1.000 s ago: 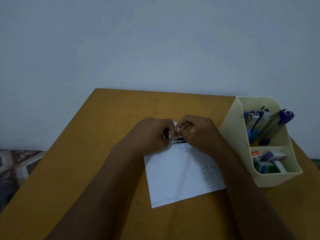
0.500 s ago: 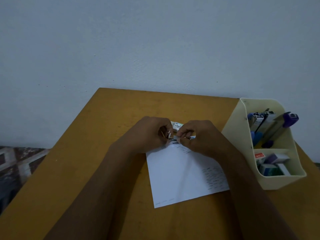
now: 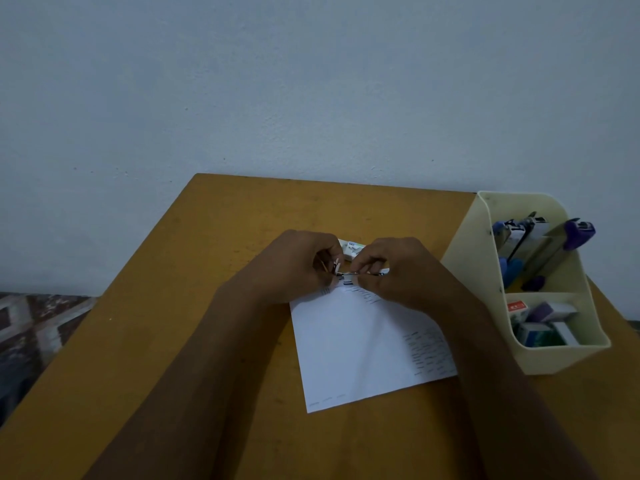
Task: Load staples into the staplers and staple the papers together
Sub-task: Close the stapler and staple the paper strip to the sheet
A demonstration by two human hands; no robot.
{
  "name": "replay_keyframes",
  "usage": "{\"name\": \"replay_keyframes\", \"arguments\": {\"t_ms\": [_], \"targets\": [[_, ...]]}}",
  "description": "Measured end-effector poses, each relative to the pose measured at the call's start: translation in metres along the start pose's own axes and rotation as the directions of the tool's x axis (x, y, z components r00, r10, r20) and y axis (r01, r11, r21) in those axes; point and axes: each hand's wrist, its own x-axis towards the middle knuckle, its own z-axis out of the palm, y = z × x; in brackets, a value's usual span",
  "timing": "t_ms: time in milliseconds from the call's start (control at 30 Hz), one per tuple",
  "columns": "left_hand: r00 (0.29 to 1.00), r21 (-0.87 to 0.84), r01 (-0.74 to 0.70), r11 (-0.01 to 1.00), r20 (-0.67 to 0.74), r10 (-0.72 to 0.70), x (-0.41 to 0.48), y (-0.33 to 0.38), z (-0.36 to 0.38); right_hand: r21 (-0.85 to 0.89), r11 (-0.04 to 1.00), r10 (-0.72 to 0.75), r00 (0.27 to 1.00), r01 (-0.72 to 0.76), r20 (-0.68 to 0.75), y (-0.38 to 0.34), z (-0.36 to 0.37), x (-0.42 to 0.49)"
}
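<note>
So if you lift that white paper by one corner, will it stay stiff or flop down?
It would probably flop: the paper looks thin and lies flat on the table. It likely weighs little, so a push should slide it. The left hand and right hand pinch a small stapler at its top edge, maybe pinning it.

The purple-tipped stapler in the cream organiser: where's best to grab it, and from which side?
Probably its purple top end, from above. The purple-tipped stapler leans in the cream organiser's rear compartment with that end above the rim; walls and the neighbouring stapler crowd its lower body.
</note>
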Motion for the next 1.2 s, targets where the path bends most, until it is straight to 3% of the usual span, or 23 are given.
{"name": "replay_keyframes", "arguments": {"t_ms": [300, 700, 1200], "targets": [[1.000, -0.016, 0.000, 1.000, -0.001, 0.000, 0.000, -0.002, 0.000, 0.052, 0.999, 0.013, 1.000, -0.012, -0.003, 0.000, 0.000, 0.000], [1.000, -0.021, 0.030, 0.999, 0.005, -0.030, 0.001, -0.006, -0.002, 0.012, 0.990, -0.139, 0.989, 0.139, 0.046, -0.009, -0.002, -0.001], [0.995, -0.074, 0.094, 0.993, -0.015, -0.095, -0.001, -0.011, -0.003, -0.085, 0.995, 0.058, 0.998, -0.058, -0.003, 0.004, 0.001, 0.000]]}}
